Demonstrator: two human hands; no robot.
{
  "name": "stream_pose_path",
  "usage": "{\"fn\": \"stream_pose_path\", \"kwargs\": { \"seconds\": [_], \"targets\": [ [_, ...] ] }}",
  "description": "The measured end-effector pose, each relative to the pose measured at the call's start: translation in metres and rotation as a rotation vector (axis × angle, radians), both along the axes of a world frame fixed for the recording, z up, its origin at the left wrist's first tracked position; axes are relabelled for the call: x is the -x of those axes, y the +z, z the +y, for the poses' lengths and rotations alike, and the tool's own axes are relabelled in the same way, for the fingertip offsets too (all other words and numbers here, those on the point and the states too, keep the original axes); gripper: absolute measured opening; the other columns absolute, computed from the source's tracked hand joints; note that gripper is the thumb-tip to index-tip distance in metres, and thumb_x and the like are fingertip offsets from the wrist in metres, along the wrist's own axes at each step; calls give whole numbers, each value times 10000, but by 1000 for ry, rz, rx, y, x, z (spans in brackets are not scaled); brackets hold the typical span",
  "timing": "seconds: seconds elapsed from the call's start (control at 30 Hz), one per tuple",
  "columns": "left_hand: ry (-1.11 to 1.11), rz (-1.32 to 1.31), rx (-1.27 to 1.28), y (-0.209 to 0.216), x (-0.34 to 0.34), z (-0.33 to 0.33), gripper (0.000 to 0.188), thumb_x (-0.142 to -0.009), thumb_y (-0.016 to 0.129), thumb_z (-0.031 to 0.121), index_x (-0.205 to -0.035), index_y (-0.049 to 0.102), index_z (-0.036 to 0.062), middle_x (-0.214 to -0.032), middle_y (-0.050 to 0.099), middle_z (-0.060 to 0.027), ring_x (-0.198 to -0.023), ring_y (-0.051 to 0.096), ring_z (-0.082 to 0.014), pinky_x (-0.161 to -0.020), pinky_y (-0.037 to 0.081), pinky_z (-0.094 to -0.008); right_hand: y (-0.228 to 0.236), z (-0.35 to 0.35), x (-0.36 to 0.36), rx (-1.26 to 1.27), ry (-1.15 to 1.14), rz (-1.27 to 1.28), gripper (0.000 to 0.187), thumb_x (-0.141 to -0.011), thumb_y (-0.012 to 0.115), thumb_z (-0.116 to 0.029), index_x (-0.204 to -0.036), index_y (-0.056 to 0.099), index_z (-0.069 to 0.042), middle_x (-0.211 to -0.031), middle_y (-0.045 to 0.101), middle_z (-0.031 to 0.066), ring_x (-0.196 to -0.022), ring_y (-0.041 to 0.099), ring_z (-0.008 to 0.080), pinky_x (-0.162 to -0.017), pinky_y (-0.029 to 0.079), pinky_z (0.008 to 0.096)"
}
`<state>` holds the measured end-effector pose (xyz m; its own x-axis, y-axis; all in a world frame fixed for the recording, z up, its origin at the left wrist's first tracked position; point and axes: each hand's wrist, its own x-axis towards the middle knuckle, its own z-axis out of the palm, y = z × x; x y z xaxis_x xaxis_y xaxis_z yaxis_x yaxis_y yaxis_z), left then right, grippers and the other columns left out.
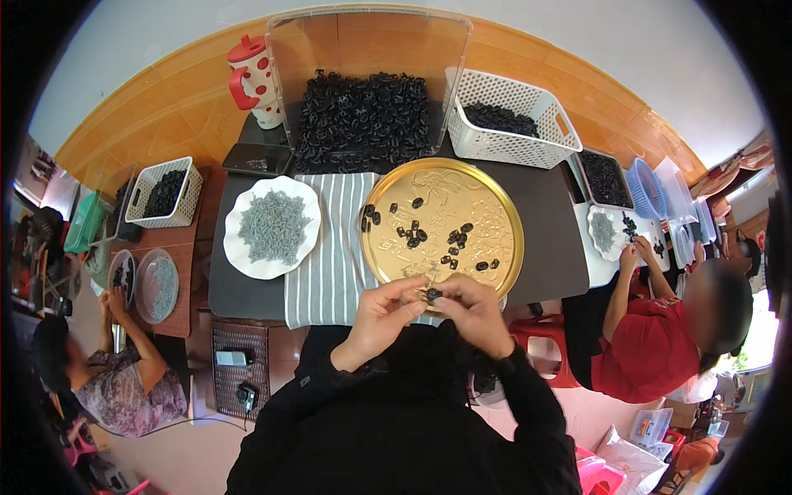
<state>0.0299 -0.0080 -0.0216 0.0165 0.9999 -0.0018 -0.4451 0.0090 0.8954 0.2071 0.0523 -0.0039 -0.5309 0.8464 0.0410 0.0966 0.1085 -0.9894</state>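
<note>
One black part [434,294] pinched in right hand [477,313]; left hand [381,318] close against it, own hold unclear. Gold tray [488,198] just beyond grip; striped cloth [330,301], then white plate [233,235], to left.

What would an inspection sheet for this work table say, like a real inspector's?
Surface: dark table; striped cloth partly under gold tray.
Job's things: black pieces on tray, in clear bin and white basket; grey pieces on white plate.
Clutter: spotted cup, flat dark object.
Hands: right hand pinches small black piece; left hand meets it, grip unclear.
Cables: thin cable on floor, left.
Surroundings: person in red right, person in patterned top left.
</note>
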Motion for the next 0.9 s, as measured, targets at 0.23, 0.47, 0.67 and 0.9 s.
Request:
{"fn": "stream_pose_path", "kwargs": {
  "seconds": [0.23,0.47,0.67,0.9],
  "targets": [
    [-37,161,-41,7,17,5,268,-870,602,-21,-1138,599,-40,-823,606,-2,-733,530,-48,-690,442,-196,100,155,-13,-222,-421,241,165,-797,611,-32,-946,635,36,-802,622,31,-680,565,90,-616,463,223],
    [115,244,-57,5,34,9,240,-862,609,-14,-1098,612,-53,-809,606,-3,-724,533,-47,-672,443,-192,62,84,-6,95,120,-76,210,-855,621,-86,-1024,632,38,-877,671,74,-729,614,98,-668,499,231],
    [153,290,-137,30,26,45,209,-851,622,-12,-1053,627,-67,-786,599,2,-707,522,-38,-654,445,-182,-35,-47,6,213,646,-133,351,-872,518,15,-1223,518,22,-828,641,68,-734,616,127,-688,505,260],
    [114,249,-254,60,1,57,202,-852,633,5,-1046,634,-51,-795,637,-11,-719,568,-46,-655,460,-180,-172,-55,53,481,545,-248,368,-860,539,-59,-1219,519,23,-805,616,76,-732,591,144,-651,491,275]
  ]
}}
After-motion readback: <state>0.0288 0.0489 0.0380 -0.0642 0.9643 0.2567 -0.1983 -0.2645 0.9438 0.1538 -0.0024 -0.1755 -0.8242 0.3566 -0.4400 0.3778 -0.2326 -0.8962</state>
